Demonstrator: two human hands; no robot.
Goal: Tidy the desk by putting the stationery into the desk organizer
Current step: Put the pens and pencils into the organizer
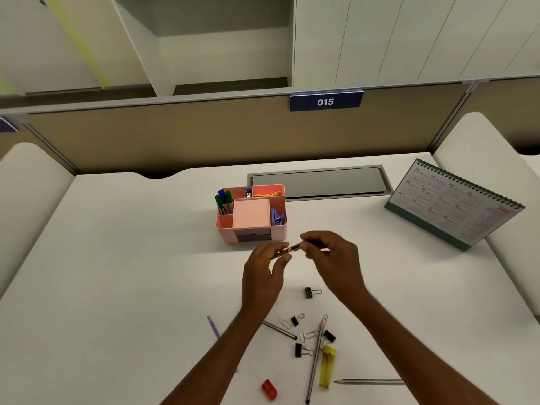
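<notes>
Pink plastic walls marked the desk organizer (226,233), standing just beyond both hands. A dark pen (294,247) hung between them above the desk (131,258), its long axis running left to right, tilted slightly up toward the right hand (336,258), which pinched one end; the left hand (264,268) pinched the other. The markers (223,200) (back-left compartment) stood nearer the left hand, so the pen probably needed turning upright.

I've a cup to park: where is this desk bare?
Bare: the white desk's left half, left of the pink plastic organizer; also between organizer and green-based spiral calendar. Crowded: before the organizer, where left hand and right hand hold a dark pen, and the near edge, with black binder clips, grey pencils, yellow case, small red piece.
</notes>
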